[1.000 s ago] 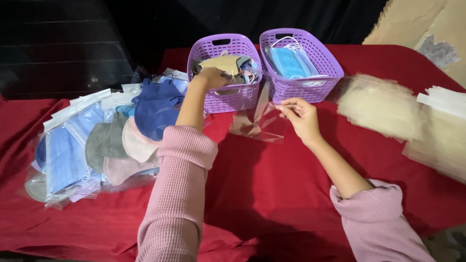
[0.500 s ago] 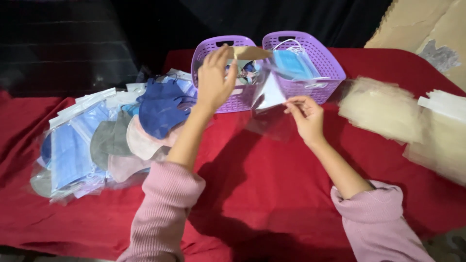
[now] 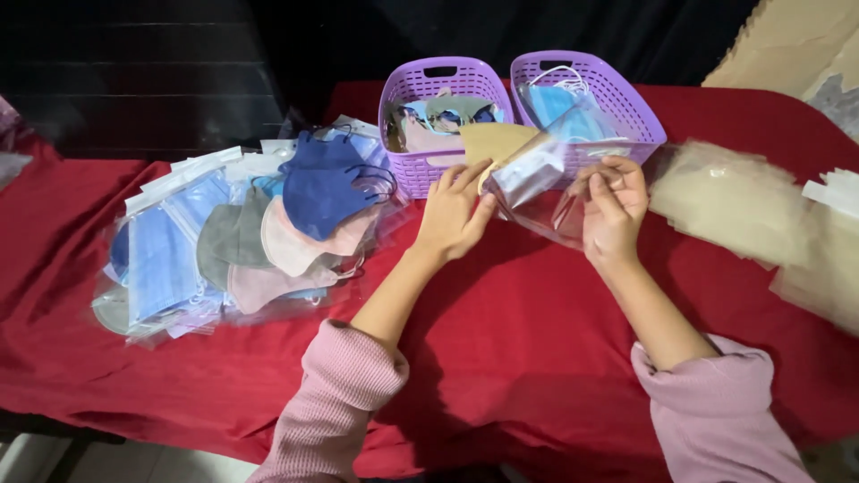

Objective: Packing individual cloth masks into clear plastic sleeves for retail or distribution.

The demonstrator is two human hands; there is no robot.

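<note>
My left hand [image 3: 452, 212] holds a tan face mask [image 3: 495, 140] by its lower edge, just in front of the left purple basket [image 3: 420, 172]. My right hand [image 3: 614, 206] pinches the edge of a clear plastic bag [image 3: 537, 188], which lies slanted between both hands with the mask's tip at its mouth. Both hands hover over the red tablecloth [image 3: 519, 331], close to each other. Pink sleeves cover my forearms.
The left basket holds mixed coloured masks; the right purple basket [image 3: 637, 112] holds light blue ones. A heap of masks [image 3: 259, 233], loose and bagged, lies at the left. Stacks of clear bags [image 3: 752, 210] lie at the right. The table's front edge is near.
My left hand took the tan mask from the left basket, lifted it, then lowered it to the bag's mouth. My right hand kept the bag and raised it a little.
</note>
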